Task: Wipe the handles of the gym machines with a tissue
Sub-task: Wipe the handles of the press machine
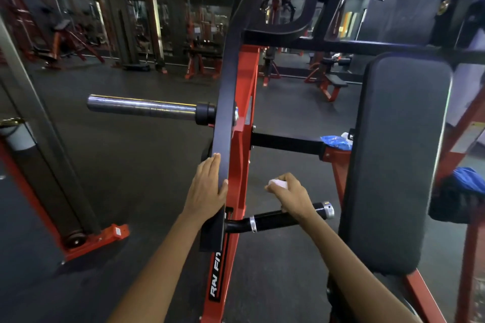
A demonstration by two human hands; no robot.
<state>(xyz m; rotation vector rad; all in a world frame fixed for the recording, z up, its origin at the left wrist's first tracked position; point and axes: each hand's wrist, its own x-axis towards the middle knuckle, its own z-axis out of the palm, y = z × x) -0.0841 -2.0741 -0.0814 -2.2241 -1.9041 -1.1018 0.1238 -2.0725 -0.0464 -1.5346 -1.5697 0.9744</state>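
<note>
Our left hand (207, 186) rests flat on the black arm (223, 123); our right hand (290, 195) clutches a tissue (278, 183) above the handle (278, 217).

The left hand (207, 186) lay flat with straight fingers, and its thumb was hooked to the right. The right hand (290, 195) was curled into a fist, knuckles up. Both forearms reached forward, bare.
</note>
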